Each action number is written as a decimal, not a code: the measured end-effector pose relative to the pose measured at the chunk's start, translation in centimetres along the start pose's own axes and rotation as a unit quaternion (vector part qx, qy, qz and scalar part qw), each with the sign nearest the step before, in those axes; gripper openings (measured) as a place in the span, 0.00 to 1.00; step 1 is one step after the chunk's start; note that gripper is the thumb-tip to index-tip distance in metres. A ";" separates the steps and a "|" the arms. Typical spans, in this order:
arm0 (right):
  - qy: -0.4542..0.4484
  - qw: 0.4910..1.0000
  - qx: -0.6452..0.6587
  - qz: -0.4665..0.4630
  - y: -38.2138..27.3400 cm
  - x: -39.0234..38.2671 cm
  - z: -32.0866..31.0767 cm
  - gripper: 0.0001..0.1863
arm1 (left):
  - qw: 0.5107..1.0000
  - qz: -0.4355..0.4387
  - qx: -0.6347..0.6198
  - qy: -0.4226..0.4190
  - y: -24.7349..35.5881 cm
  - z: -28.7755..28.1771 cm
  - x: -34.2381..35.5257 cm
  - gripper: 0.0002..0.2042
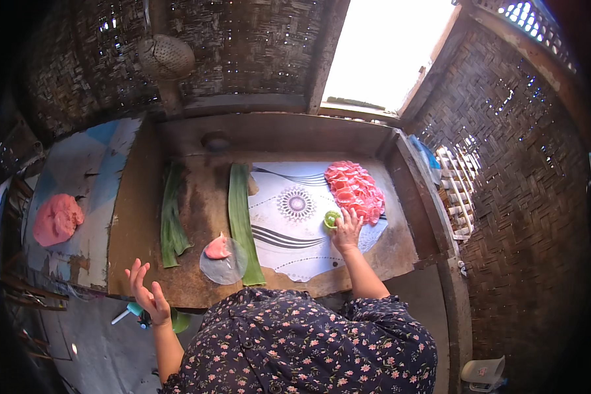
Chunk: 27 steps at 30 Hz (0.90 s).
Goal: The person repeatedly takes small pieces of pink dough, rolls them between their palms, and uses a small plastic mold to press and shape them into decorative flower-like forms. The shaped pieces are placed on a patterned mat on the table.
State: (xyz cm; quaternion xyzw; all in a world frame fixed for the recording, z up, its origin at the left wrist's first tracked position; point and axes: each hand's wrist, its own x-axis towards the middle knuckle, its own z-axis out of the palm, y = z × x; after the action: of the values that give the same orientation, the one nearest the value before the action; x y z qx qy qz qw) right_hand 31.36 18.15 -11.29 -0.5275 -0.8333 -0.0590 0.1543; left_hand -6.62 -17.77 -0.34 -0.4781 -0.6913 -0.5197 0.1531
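My left hand [149, 293] is raised just off the near left edge of the wooden worktop, fingers spread and holding nothing. My right hand [348, 231] reaches over a white patterned sheet [275, 230]. Its fingers are stretched out beside a small green bowl [332, 219], the thumb at the rim; whether it touches the contents is unclear. Just beyond those fingers lies a heap of thin pink pieces [354, 189]. Nearer my left hand, a small pink dough piece [218, 247] rests on a round clear plastic sheet [221, 270].
Two long green leaf strips [242, 223] [172, 217] lie across the worktop [203, 177]. A larger pink dough lump [57, 220] sits on the painted board [98, 171] at left. Raised wooden sides [417, 197] edge the worktop; a woven wall [519, 249] stands at right.
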 end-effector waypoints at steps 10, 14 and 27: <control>-0.041 0.821 0.365 -0.438 -24.3 -1.0 -14.9 0.46 | 0.549 -0.410 -0.728 -0.033 7.3 11.5 9.7 0.38; -0.005 0.877 0.178 -0.447 -25.5 2.2 -19.8 0.46 | 0.546 -0.348 -0.762 -0.017 8.3 10.1 12.2 0.38; 0.026 0.769 0.533 -0.352 -35.8 6.3 -22.8 0.36 | 0.662 -0.096 -0.742 -0.041 10.7 10.2 12.2 0.32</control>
State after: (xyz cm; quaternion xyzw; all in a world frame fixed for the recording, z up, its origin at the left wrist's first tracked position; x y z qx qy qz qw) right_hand 1.20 2.01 14.60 -0.0288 -0.8537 0.3308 0.4012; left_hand -0.98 -2.80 10.25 -0.3850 -0.1245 -0.8523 -0.3314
